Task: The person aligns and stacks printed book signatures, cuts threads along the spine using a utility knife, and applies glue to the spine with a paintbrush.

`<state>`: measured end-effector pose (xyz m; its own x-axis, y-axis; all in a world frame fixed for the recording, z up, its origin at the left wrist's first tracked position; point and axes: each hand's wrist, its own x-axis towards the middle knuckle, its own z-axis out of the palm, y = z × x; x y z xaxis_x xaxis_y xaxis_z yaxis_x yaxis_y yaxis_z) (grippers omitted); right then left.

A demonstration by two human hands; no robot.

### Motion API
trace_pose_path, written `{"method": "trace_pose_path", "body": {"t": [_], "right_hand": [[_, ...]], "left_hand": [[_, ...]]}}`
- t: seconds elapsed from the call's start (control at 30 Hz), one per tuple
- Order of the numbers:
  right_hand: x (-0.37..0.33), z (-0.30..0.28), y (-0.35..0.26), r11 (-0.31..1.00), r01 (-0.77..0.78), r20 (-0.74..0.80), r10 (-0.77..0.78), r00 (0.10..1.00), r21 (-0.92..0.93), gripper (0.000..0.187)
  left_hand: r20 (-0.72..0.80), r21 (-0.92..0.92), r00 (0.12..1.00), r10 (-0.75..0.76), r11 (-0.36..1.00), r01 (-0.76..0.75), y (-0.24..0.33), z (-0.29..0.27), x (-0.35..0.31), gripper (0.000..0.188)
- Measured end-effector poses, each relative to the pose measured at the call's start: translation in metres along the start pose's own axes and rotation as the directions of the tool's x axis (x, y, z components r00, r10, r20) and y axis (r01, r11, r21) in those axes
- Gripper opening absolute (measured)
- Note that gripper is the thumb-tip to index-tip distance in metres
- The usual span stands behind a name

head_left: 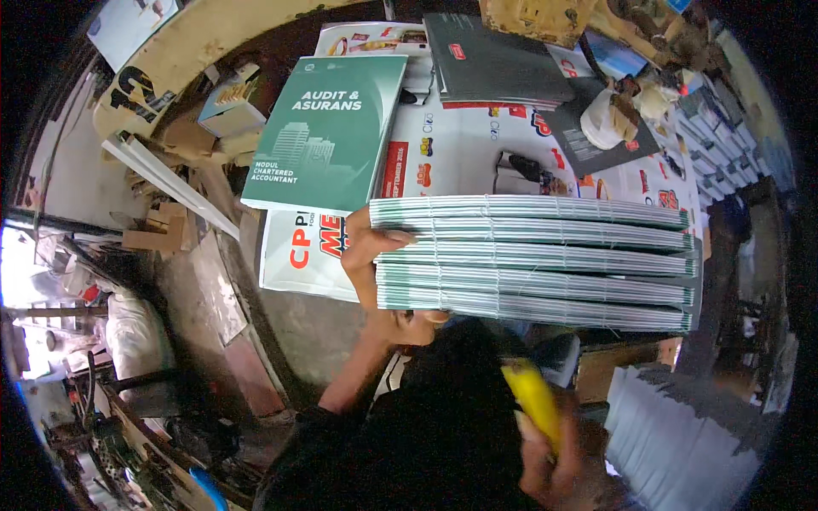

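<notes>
My left hand is closed round the left end of several sewn book blocks, piled one on another. Their white spines with green bands and stitching threads face me. Lower down, near my dark clothing, my right hand is wrapped round a yellow tool. Motion smears both, so the tool's exact kind is unclear. Beyond the pile, to the left, lies a green-covered book. It rests on a printed poster sheet with red and blue lettering, which covers the work surface.
Dark grey printed covers lie at the back of the sheet. A whitish container stands on another dark cover. White paper stacks line the far right, with another stack at lower right. A long white strip leans at left.
</notes>
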<state>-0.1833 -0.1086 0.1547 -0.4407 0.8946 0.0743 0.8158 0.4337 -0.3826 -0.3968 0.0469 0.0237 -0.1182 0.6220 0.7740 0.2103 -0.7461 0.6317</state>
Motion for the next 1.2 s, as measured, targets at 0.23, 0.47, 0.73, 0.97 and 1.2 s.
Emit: {"method": "trace_pose_path", "body": {"t": [0.23, 0.47, 0.73, 0.97, 1.2], "right_hand": [[0.053, -0.001, -0.008, 0.397, -0.304, -0.019, 0.633, 0.774, 0.866, 0.032], [0.108, -0.035, -0.015, 0.583, -0.28, 0.038, 0.392, 0.919, 0.763, 0.037], [0.126, -0.007, -0.018, 0.819, -0.191, -0.169, 0.328, 0.929, 0.542, 0.025], [0.119, -0.017, -0.022, 0.884, -0.178, -0.228, 0.297, 0.927, 0.431, 0.027], [0.111, -0.018, -0.021, 0.857, -0.278, -0.138, 0.368, 0.92, 0.434, 0.035]], "left_hand": [[-0.003, 0.011, 1.0, -0.017, 1.0, 0.017, 0.0, 0.0, 0.001, 0.073], [-0.02, -0.015, 0.999, 0.026, 1.0, -0.026, 0.004, 0.006, 0.01, 0.072], [-0.019, 0.014, 1.0, 0.016, 1.0, -0.016, 0.005, 0.008, 0.01, 0.069], [0.041, 0.069, 0.985, -0.169, 0.984, 0.166, 0.011, 0.0, -0.003, 0.069], [0.07, 0.029, 0.952, -0.299, 0.954, 0.298, 0.014, 0.0, -0.003, 0.066]]}}
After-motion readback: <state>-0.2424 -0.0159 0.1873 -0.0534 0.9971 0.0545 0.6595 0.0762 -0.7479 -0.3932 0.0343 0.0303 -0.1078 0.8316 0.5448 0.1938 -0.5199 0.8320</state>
